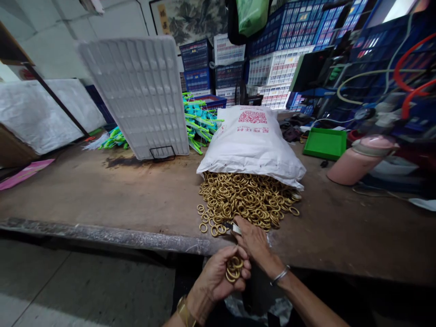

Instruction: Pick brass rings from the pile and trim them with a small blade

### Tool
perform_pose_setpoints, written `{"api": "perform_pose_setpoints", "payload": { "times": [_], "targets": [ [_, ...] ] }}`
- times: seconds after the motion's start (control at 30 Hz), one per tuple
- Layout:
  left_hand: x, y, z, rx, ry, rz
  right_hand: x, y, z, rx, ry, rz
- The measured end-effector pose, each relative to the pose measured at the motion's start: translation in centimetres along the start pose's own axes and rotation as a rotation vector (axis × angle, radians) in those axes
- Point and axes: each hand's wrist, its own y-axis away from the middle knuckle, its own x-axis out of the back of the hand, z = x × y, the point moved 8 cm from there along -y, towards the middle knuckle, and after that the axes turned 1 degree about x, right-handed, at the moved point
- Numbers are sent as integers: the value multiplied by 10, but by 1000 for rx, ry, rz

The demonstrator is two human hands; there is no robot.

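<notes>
My left hand [220, 273], palm up with curled fingers, cups several brass-coloured rings [233, 269] just below the table edge. Above it, my right hand [254, 238] reaches over the edge at the front of a heap of the same rings [248, 200]. Its fingers are closed on a small black-and-white object [235, 228], whose dark tip points left to the loose rings; its exact kind I cannot make out. The heap spills from the mouth of a white woven sack [255, 145] with red print, which lies on the table.
On the brown table [102, 195] a ridged white plastic tray [136, 95] stands upright in a black wire stand [162, 153]. Green and teal pieces [200, 120] lie behind it. At right are a green tray [324, 143] and a pink bottle [361, 159]. Stacked crates [269, 68] line the back.
</notes>
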Motion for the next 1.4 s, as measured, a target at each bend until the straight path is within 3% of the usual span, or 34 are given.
{"api": "perform_pose_setpoints", "payload": {
  "times": [0.3,0.63,0.83,0.93,1.1,1.23,1.4],
  "targets": [
    [9,0,16,-117,-33,97,4,-1,6,-33,-32,81],
    [18,3,66,-483,-490,390,16,11,7,61,-322,139],
    [6,-2,63,-435,-712,326,20,15,-2,54,-569,103],
    [4,0,64,-456,-735,354,19,14,2,-18,-739,91],
    [-2,2,65,-519,-733,371,1,17,7,-154,-982,-30],
    [-6,1,63,-530,-738,339,-21,20,11,-259,-1041,-134],
    [3,-1,55,-416,-698,349,-24,16,18,-247,-1042,-53]
  ]
}}
